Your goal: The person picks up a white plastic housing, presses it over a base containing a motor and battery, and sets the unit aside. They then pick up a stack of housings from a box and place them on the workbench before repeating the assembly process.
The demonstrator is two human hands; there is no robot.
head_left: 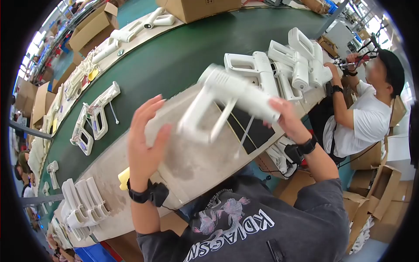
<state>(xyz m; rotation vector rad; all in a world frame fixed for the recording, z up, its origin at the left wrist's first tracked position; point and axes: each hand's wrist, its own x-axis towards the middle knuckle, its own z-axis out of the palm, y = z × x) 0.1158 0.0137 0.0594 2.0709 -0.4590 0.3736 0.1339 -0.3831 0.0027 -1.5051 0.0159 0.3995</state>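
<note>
My right hand (289,120) grips the narrow end of a white gun-shaped plastic housing (238,94) with a looped handle. The housing hangs over the worktop, blurred by motion. Below it dangles a thin white lead (246,133). My left hand (146,137) is raised to the left of the handle, apart from it, with fingers spread and nothing held. Past the held piece, several similar white gun-shaped housings (257,65) lie piled together. An opened housing half with wires (102,111) rests on the green belt, left of my left hand.
The green conveyor belt (192,46) runs beyond the pale worktop (187,174). White curved shells (85,203) stand in a row at the left. A yellow object (124,179) sits by my left wrist. At right, a person in a white shirt (364,111) works near the pile. Cardboard boxes (384,192) stand behind.
</note>
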